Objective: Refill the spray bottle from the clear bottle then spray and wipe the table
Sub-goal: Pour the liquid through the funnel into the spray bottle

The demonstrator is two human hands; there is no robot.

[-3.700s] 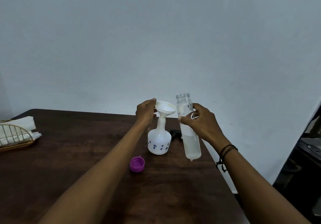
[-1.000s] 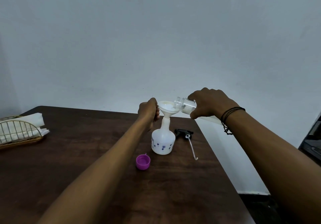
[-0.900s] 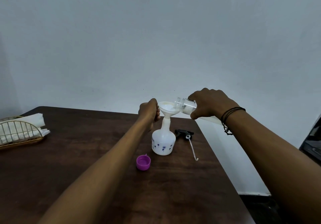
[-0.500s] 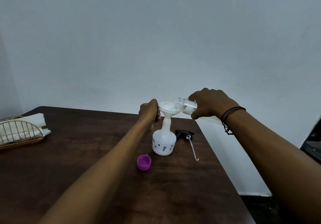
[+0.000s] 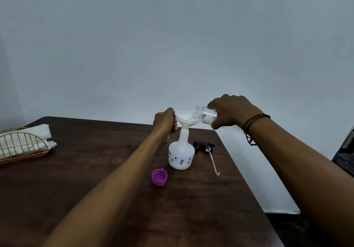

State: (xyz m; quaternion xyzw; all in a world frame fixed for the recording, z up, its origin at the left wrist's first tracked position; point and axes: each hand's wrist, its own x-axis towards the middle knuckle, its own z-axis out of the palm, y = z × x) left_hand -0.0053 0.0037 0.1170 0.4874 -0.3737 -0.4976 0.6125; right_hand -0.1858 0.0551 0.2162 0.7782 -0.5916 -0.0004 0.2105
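Note:
A white spray bottle with small purple flowers stands open on the dark wooden table. A white funnel sits in its neck. My left hand grips the funnel's left rim. My right hand holds the clear bottle tipped almost flat, its open mouth over the funnel, with liquid running in. The rest of the clear bottle is hidden behind my right wrist. The black spray head with its dip tube lies just right of the spray bottle.
A purple cap lies open side up in front of the spray bottle. A gold wire holder with white napkins stands at the table's far left. The table's right edge runs close to the spray head. A pale wall rises behind.
From 3.7 s ago, my right hand tipped the upright clear bottle over the funnel. Over the last second both hands and the bottle hold nearly still.

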